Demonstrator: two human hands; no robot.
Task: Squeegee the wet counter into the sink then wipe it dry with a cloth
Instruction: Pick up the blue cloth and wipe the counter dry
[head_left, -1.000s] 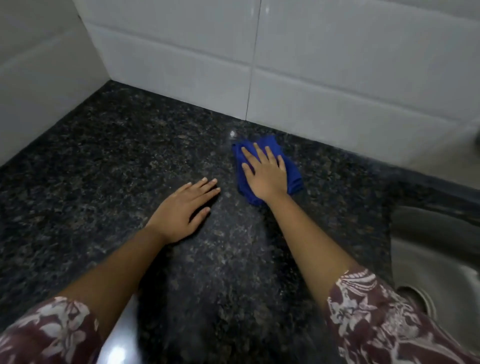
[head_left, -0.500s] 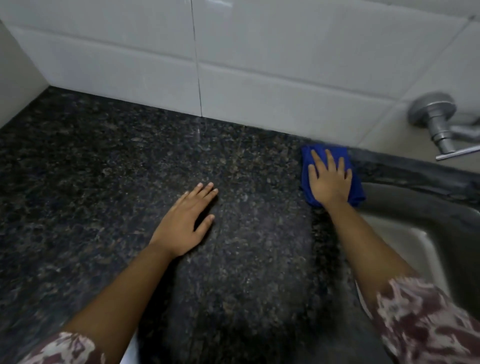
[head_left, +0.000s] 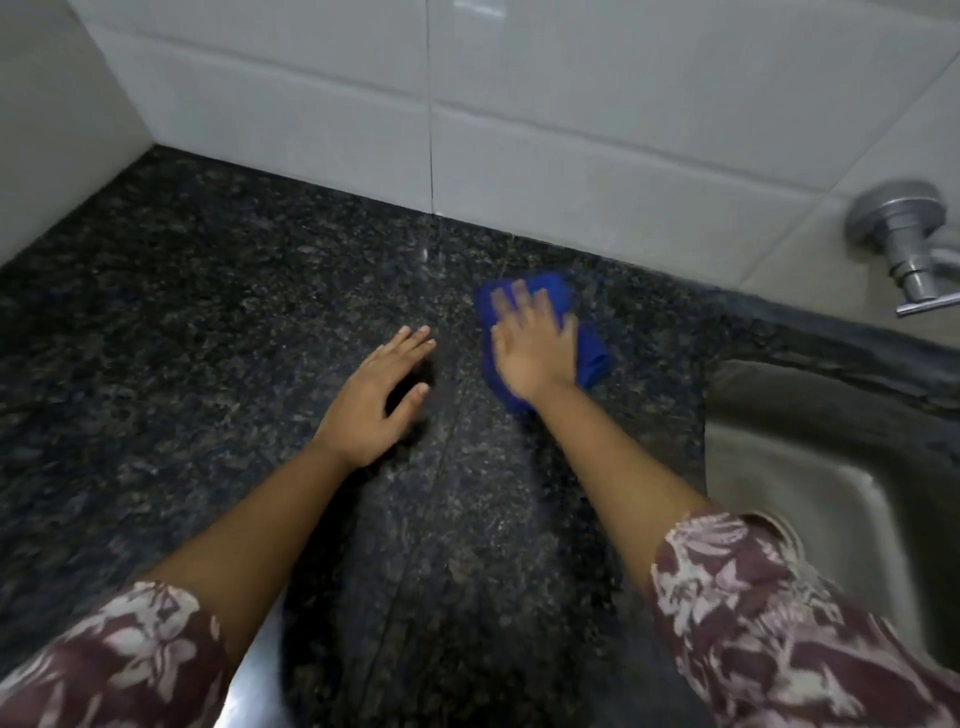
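On the dark granite counter (head_left: 208, 364) beside the sink (head_left: 810, 499), the right hand (head_left: 535, 348) presses flat on the blue cloth (head_left: 592, 353), the left hand (head_left: 374, 395) rests open; drying step, remaining strokes require even pressure.

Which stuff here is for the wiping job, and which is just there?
For the job:
- blue cloth, under the right hand
- dark counter
- sink
- left hand, flat on the counter

Just there:
- metal tap
- white wall tiles

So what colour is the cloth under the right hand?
Blue. The cloth, pressed flat by the right hand, shows in the head view.
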